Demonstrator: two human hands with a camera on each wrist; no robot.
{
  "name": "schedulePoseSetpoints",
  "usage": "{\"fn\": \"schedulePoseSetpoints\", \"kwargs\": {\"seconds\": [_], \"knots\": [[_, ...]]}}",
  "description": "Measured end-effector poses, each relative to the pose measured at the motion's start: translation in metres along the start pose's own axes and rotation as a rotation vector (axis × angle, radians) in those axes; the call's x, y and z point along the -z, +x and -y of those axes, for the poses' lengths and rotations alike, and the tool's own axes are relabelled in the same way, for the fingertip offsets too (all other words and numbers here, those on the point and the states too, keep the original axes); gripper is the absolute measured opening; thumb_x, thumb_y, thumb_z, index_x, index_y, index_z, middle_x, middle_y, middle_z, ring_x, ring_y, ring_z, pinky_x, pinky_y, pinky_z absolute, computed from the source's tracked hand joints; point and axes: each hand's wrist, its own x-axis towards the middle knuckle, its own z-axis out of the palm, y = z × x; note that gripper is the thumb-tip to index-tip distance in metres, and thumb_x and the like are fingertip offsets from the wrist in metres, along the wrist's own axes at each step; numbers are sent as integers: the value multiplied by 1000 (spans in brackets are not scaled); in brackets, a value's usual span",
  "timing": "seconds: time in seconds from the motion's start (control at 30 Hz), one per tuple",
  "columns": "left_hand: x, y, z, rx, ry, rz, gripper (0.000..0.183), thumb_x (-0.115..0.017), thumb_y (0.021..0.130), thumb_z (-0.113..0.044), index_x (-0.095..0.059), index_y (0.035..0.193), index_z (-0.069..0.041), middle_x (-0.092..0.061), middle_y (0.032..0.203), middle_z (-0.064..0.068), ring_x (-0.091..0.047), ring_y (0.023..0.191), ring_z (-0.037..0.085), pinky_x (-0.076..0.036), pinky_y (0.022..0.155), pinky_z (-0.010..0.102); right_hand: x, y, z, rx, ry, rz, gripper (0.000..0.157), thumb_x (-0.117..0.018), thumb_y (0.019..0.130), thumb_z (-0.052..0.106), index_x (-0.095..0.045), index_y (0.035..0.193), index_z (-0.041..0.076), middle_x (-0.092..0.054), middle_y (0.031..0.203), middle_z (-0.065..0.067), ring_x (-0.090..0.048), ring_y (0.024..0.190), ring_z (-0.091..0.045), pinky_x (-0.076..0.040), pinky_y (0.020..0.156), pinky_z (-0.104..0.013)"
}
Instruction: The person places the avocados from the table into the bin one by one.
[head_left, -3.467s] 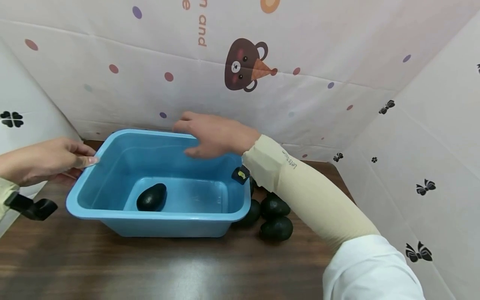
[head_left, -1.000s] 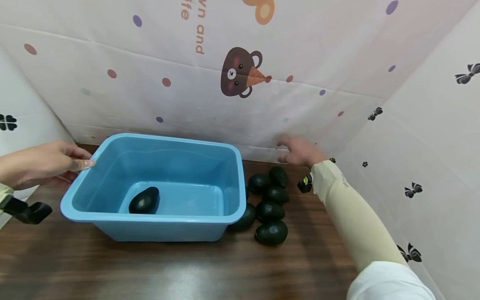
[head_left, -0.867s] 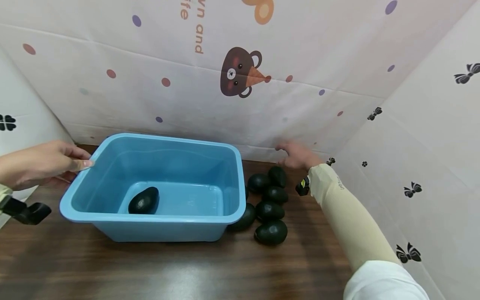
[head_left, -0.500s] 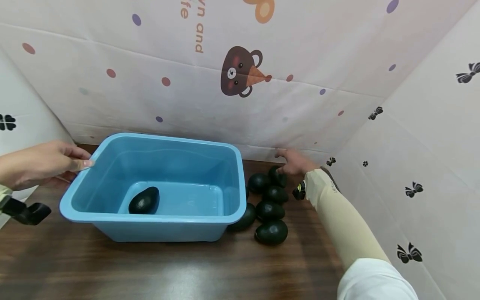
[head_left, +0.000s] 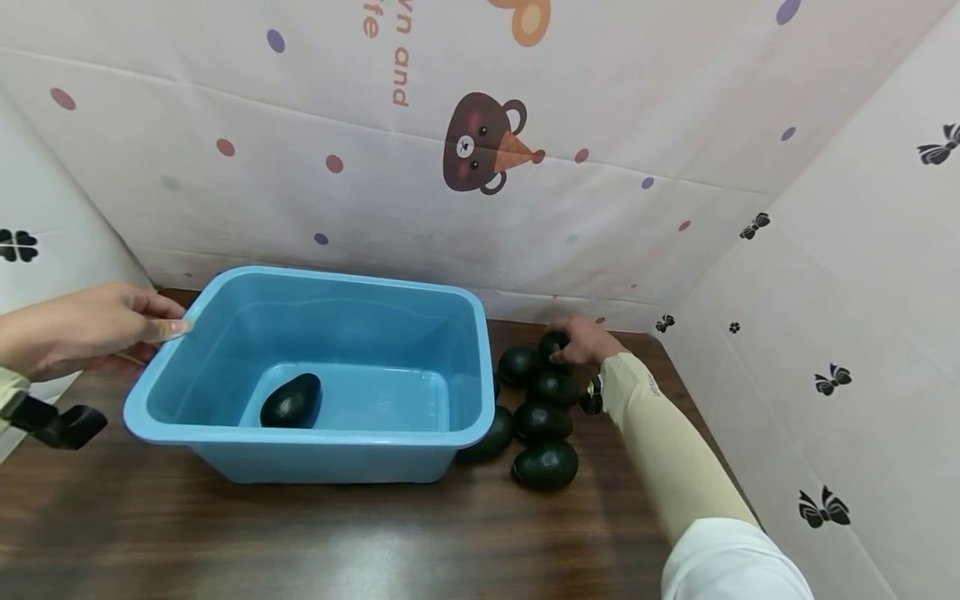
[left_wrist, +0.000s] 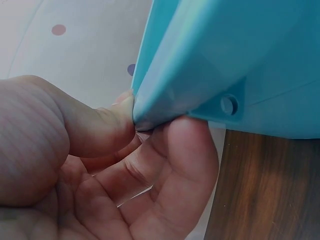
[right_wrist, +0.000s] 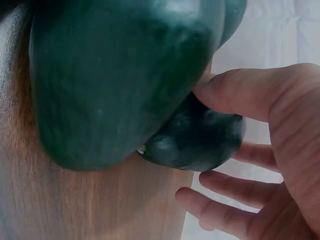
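My left hand [head_left: 97, 325] pinches the left rim of a blue plastic tub [head_left: 315, 434], thumb on top and fingers curled underneath, as the left wrist view shows. Inside the tub lies one dark green avocado [head_left: 291, 402]. Right of the tub, my right hand [head_left: 587, 340] is around the rearmost avocado [right_wrist: 200, 140] of a cluster. In the right wrist view its thumb lies against that avocado's upper side, one finger passes behind it, and the other fingers extend loosely below. A larger-looking avocado [right_wrist: 115, 85] stands close in front, partly covering it.
Several more avocados, among them a front one [head_left: 545, 465], lie on the dark wooden table [head_left: 360, 533] against the tub's right side; some are partly hidden by it. A printed white sheet [head_left: 375, 183] rises behind, and another stands on the right.
My right hand went from over the tub to the table's back right corner, then came forward and left onto the rearmost avocado. My left hand keeps its hold on the rim.
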Motion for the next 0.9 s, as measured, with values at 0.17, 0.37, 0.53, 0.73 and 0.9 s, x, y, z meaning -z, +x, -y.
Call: {"fn": "schedulePoseSetpoints", "kwargs": {"seconds": [0.17, 0.37, 0.53, 0.73, 0.9], "knots": [[1, 0, 0, -3, -1, 2, 56, -44, 112, -16, -26, 147, 23, -74, 99, 10, -74, 84, 26, -66, 80, 54, -4, 4, -2, -14, -14, 0, 61, -76, 94, 19, -54, 149, 4, -48, 155, -28, -47, 142, -50, -43, 115, -67], [0, 0, -1, -5, 1, -10, 56, -44, 112, -17, -27, 147, 23, -74, 101, 12, -74, 84, 25, -66, 80, 54, -7, 7, 0, -32, 10, 15, 64, -77, 93, 16, -53, 151, 6, -47, 156, -29, -49, 141, -49, -47, 113, -64], [-1, 0, 0, -7, 4, -13, 56, -45, 112, -18, -29, 147, 22, -74, 101, 11, -74, 84, 25, -66, 80, 54, -9, 7, -1, -43, 54, 43, 63, -77, 93, 14, -53, 151, 8, -48, 154, -28, -54, 136, -47, -54, 106, -59], [0, 0, -2, 2, -3, -6, 56, -44, 112, -18, -28, 148, 22, -74, 101, 10, -74, 85, 25, -66, 81, 53, -10, 9, -4, -24, 44, 44, 61, -78, 92, 14, -56, 148, 9, -47, 155, -28, -53, 136, -47, -54, 105, -58], [0, -1, -1, 8, -3, -7, 55, -45, 112, -17, -29, 147, 22, -74, 101, 10, -74, 86, 24, -66, 82, 53, -9, 12, -5, -8, 51, 50, 59, -78, 92, 13, -58, 147, 9, -46, 155, -28, -51, 138, -48, -55, 104, -58]]}}
